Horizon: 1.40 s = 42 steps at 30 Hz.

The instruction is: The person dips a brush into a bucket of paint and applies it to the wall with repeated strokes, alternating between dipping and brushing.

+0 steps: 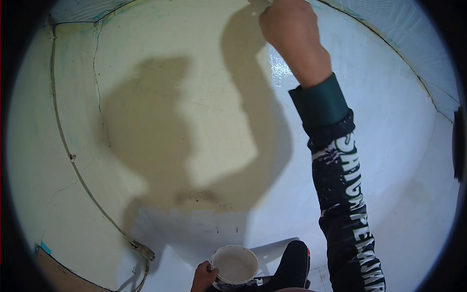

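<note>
My right hand [291,36] is raised to the upper part of the wall [219,146], its fingers curled round something at the top edge of the view that is mostly hidden. Wet white paint [282,65] shines on the wall just below that hand. Low in the view, my left hand [205,277] grips the rim of a round white bucket [235,264], thumb over the edge. Yellowish wall shows at the left and centre; the right side and the lower strip are white.
A cable [80,177] runs down the left wall to a small box [144,250]. Cracks mark the wall beside it. My bent leg [292,265] is right of the bucket. A dark object [458,143] stands at the right edge.
</note>
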Each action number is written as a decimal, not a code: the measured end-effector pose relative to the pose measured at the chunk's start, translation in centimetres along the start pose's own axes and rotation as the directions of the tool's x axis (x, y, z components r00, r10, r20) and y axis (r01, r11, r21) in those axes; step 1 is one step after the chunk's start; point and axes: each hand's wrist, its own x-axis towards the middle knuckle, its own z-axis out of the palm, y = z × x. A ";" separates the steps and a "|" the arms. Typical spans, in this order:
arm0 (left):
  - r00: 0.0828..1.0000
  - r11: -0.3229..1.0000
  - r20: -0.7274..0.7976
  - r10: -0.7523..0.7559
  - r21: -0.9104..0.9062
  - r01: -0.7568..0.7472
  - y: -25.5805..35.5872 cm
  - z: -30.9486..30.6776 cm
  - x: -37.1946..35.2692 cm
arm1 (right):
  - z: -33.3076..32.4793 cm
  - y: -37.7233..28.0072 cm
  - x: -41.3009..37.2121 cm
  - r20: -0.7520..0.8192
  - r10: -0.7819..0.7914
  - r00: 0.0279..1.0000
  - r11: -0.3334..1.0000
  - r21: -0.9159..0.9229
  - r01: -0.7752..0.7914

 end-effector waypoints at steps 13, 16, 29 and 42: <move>1.000 0.999 -0.027 0.001 0.034 0.000 2.8 -0.5 -1.2 | -0.7 -5.2 -4.8 0.140 -0.098 0.985 0.949 0.311 0.050; 0.999 0.998 -0.025 0.025 0.056 -0.023 1.5 -0.1 -0.6 | -3.0 -3.6 -5.2 0.134 -0.120 0.984 0.977 0.195 0.092; 0.997 0.996 -0.063 0.051 0.078 -0.046 -4.4 1.2 2.1 | -4.2 1.3 -11.7 0.252 -0.115 0.961 0.993 0.038 0.109; 0.978 0.978 0.039 -0.207 -0.020 0.208 1.7 -0.1 0.0 | -15.9 1.5 -39.9 0.831 0.173 0.529 0.928 0.042 -0.370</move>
